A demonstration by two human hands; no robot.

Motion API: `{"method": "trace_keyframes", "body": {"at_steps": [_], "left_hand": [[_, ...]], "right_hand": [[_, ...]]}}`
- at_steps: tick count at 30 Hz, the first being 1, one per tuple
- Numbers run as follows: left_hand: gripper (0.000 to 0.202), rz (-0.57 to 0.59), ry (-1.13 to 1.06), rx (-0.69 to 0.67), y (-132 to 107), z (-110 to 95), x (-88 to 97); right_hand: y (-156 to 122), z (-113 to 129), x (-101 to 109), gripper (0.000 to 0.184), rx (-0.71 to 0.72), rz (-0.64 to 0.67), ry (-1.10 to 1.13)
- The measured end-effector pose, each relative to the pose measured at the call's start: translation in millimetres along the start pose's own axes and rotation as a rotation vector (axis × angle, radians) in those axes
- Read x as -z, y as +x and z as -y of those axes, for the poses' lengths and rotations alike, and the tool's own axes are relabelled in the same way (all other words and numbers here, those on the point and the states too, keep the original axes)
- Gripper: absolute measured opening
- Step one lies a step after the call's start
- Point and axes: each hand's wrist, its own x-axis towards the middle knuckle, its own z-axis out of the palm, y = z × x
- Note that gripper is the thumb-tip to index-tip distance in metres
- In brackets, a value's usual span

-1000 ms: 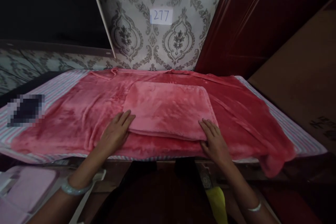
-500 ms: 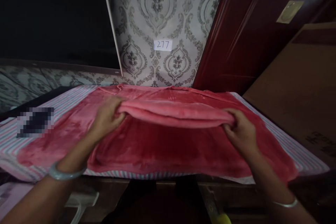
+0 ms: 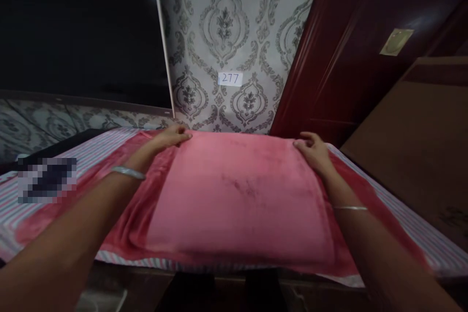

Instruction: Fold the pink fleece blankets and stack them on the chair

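Reaching right across the table (image 3: 153, 280), both arms are stretched out to the far edge. The pink blanket (image 3: 237, 195) covers most of the surface, from the near edge to the far one. A folded upper layer forms a broad, smooth panel in the middle, and darker red parts of the same fleece spread out on either side.

The left hand (image 3: 174, 135) sits on the panel's far left corner, palm down, fingers stretched along the fold. Its thumb is hidden, so I cannot tell whether it pinches the cloth or only presses on it. The right hand (image 3: 311, 148) is on the far right corner, fingers loosely bent over the edge of the fleece. Again I cannot tell whether it has a real grip. There is a pale bangle (image 3: 127, 172) on the left wrist and a thin bracelet (image 3: 350, 208) on the right.

Under the blanket a striped cloth (image 3: 91, 144) shows along the table's left and right edges. A dark thing, blurred out (image 3: 47, 180), lies on the stripes by the left edge. Behind the far edge stands patterned wallpaper with a small label reading 277 (image 3: 230, 78). A dark red door (image 3: 347, 58) stands to the right of it.
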Motion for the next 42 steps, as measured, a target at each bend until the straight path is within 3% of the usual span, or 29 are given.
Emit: {"method": "trace_keyframes", "body": {"at_steps": [2, 3, 6, 9, 12, 14, 18, 29, 36, 42], "left_hand": [[0.027, 0.045, 0.121, 0.043, 14.4, 6.7, -24.9], [0.033, 0.056, 0.16, 0.044, 20.3, 6.3, -37.7], [0.047, 0.082, 0.181, -0.005, 28.9, -4.4, -80.1], [0.049, 0.18, 0.252, -0.097, 20.5, -11.0, -127.2], [0.05, 0.231, 0.434, -0.176, 1.5, 0.9, -164.7], [0.053, 0.219, 0.496, -0.188, -8.6, 14.3, -178.2], [0.055, 0.186, 0.477, -0.182, -11.7, 30.3, -183.6], [0.055, 0.193, 0.447, -0.17, -7.7, 30.0, -180.9], [0.052, 0.181, 0.472, -0.129, -11.8, 19.3, -174.9], [0.052, 0.273, 0.522, -0.072, -8.0, 10.0, -161.5]], "right_hand": [[5.6, -9.4, -26.3, 0.057, -0.088, 0.075, -0.113], [6.5, -10.3, -38.8, 0.058, -0.064, 0.096, -0.147], [0.8, -1.6, -75.8, 0.053, 0.179, 0.191, -0.171], [-18.5, 5.3, -108.6, 0.047, 0.325, 0.351, -0.316], [-43.3, -6.3, -128.4, 0.048, 0.298, 0.446, -0.563], [-54.5, -19.8, -133.1, 0.049, 0.283, 0.482, -0.623], [-55.3, -36.4, -132.9, 0.053, 0.295, 0.502, -0.591], [-51.1, -37.6, -135.6, 0.053, 0.282, 0.467, -0.562], [-55.2, -27.5, -132.3, 0.051, 0.271, 0.466, -0.568], [-50.5, -16.4, -121.3, 0.05, 0.237, 0.559, -0.586]]}}
